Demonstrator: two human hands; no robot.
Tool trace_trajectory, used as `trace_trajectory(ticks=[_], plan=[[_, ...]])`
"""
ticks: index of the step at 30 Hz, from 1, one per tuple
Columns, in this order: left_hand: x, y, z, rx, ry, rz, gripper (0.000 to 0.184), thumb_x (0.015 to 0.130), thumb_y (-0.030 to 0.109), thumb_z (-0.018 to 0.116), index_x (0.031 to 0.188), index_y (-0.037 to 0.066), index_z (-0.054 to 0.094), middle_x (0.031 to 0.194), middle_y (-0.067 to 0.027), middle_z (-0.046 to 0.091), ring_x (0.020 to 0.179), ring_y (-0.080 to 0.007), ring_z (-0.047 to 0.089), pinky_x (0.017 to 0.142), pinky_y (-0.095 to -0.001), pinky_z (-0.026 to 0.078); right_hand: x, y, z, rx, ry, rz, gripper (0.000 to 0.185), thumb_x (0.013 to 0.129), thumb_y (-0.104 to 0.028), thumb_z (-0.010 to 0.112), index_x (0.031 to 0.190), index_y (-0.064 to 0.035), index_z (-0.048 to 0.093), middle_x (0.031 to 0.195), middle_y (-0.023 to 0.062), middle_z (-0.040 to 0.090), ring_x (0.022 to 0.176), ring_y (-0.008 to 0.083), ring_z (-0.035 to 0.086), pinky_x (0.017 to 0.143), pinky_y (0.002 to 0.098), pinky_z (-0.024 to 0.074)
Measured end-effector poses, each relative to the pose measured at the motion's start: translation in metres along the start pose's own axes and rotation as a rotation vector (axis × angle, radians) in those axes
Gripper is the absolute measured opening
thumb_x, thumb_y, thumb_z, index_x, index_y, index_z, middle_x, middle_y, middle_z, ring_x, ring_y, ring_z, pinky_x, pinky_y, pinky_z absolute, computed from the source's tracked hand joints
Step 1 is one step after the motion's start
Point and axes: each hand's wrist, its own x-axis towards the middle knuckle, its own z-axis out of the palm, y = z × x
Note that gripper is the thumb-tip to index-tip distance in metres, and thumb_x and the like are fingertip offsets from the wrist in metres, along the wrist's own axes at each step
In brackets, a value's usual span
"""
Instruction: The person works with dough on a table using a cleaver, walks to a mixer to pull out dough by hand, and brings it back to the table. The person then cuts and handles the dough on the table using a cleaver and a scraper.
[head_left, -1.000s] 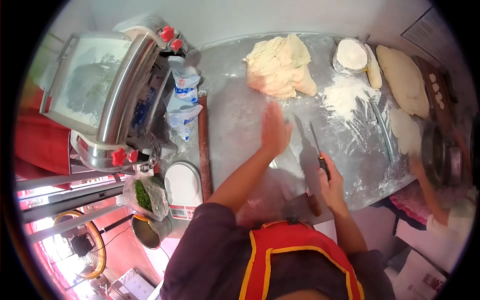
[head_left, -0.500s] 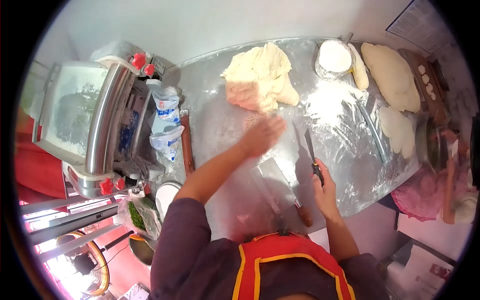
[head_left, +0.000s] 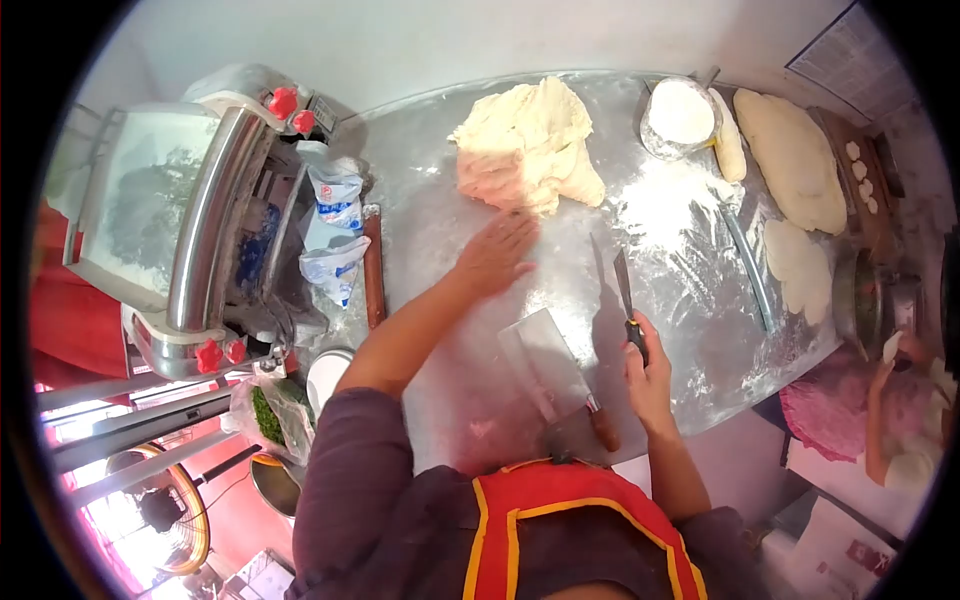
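My left hand [head_left: 497, 255] lies flat on the steel table, fingers stretched out and empty, just below the large lump of dough [head_left: 530, 140]. Its fingertips are close to the dough's lower edge; I cannot tell whether they touch. My right hand [head_left: 648, 375] is closed round the black and yellow handle of a scraper [head_left: 624, 285], its narrow metal blade pointing away from me. Between the hands and nearer my body lies a cleaver [head_left: 555, 360] with a wooden handle.
Scattered flour [head_left: 665, 205] and a flour tub [head_left: 680, 115] are at right, with a long thin bar [head_left: 745, 262] and dough slabs [head_left: 790, 155] beyond. A roller machine [head_left: 205, 220], plastic bags [head_left: 335, 200] and a rolling pin [head_left: 374, 265] stand left. Another person's arm [head_left: 880, 410] shows far right.
My left hand has moved left and slightly towards the dough, settling flat on the table. My right hand still holds the scraper in nearly the same place. The view has shifted slightly.
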Motion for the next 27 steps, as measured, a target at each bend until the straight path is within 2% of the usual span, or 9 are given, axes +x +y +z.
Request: trace_trajectory(ticks=[3,6,8,12,16,20,24,26,27], plan=[[-0.029,-0.002,-0.013,0.028,-0.043,-0.038,0.063,0.092,0.04,0.05,0.141,0.004,0.036,0.148,-0.0108,0.035,0.138,-0.0219,0.03,0.116,-0.0427,0.016,-0.004,-0.002,0.005,-0.035,-0.013,-0.03,0.045,0.093,-0.007,0.046,0.138,-0.0104,0.045,0.09,0.0004,0.057,0.062,0.0038,0.044,0.054,0.0182,0.038],[-0.052,0.016,-0.022,-0.067,-0.1,0.102,0.063,0.093,0.042,0.048,0.144,0.007,0.033,0.15,-0.0083,0.032,0.14,-0.0215,0.027,0.117,-0.0456,0.012,-0.008,-0.015,0.009,-0.035,-0.04,0.016,0.041,0.093,-0.008,0.047,0.133,-0.0062,0.048,0.096,0.0081,0.061,0.086,0.0141,0.057,0.08,0.0271,0.0457],[-0.059,0.025,-0.016,-0.178,-0.164,0.207,0.064,0.093,0.043,0.047,0.145,0.009,0.032,0.152,-0.0065,0.031,0.141,-0.0215,0.025,0.117,-0.0478,0.011,-0.007,-0.014,0.011,-0.028,-0.05,0.006,0.041,0.093,-0.008,0.047,0.133,-0.0063,0.048,0.096,0.0081,0.061,0.086,0.014,0.057,0.081,0.0269,0.0454],[-0.045,-0.024,-0.014,0.004,-0.176,-0.012,0.061,0.095,0.042,0.043,0.146,0.011,0.031,0.152,-0.0049,0.03,0.143,-0.0193,0.021,0.117,-0.0484,0.008,-0.007,-0.02,0.015,-0.017,-0.054,0.019,0.041,0.093,-0.007,0.047,0.133,-0.0062,0.048,0.096,0.0082,0.061,0.086,0.0144,0.057,0.081,0.0271,0.0453],[-0.033,-0.048,-0.037,0.118,-0.126,-0.058,0.062,0.095,0.042,0.043,0.147,0.011,0.03,0.153,-0.0066,0.029,0.143,-0.0216,0.021,0.117,-0.0483,0.008,-0.006,-0.024,0.015,-0.032,-0.055,0.01,0.041,0.092,-0.007,0.047,0.133,-0.0056,0.048,0.097,0.0091,0.061,0.087,0.0153,0.058,0.082,0.0279,0.0455],[-0.047,-0.013,-0.015,-0.119,-0.127,0.213,0.061,0.095,0.043,0.043,0.144,0.01,0.034,0.151,-0.0081,0.031,0.143,-0.0203,0.021,0.117,-0.0463,0.009,-0.006,-0.023,0.018,-0.053,-0.072,0.004,0.04,0.092,-0.007,0.046,0.133,-0.0049,0.048,0.098,0.0095,0.061,0.088,0.0157,0.058,0.083,0.0281,0.0454],[-0.034,-0.025,-0.016,0.03,-0.133,0.013,0.062,0.094,0.045,0.043,0.144,0.009,0.034,0.15,-0.0093,0.033,0.142,-0.0214,0.024,0.117,-0.0446,0.011,-0.003,-0.025,0.022,-0.05,-0.088,0.012,0.041,0.092,-0.007,0.047,0.133,-0.0046,0.049,0.099,0.01,0.061,0.088,0.016,0.058,0.083,0.028,0.0451],[-0.024,-0.031,-0.016,0.101,-0.068,-0.068,0.063,0.093,0.045,0.046,0.143,0.009,0.035,0.15,-0.0095,0.034,0.141,-0.0224,0.026,0.117,-0.0439,0.014,-0.004,-0.019,0.023,-0.083,-0.093,-0.033,0.043,0.093,-0.01,0.047,0.136,-0.0091,0.047,0.092,0.0025,0.058,0.072,0.0081,0.049,0.066,0.0219,0.0415],[-0.021,-0.024,-0.014,-0.011,-0.057,-0.025,0.062,0.093,0.043,0.047,0.143,0.008,0.036,0.149,-0.0095,0.034,0.14,-0.023,0.028,0.116,-0.0437,0.015,0.001,-0.018,0.022,-0.099,-0.093,-0.065,0.044,0.094,-0.011,0.047,0.137,-0.0113,0.046,0.089,-0.0013,0.056,0.063,0.0041,0.045,0.057,0.0188,0.0396]])
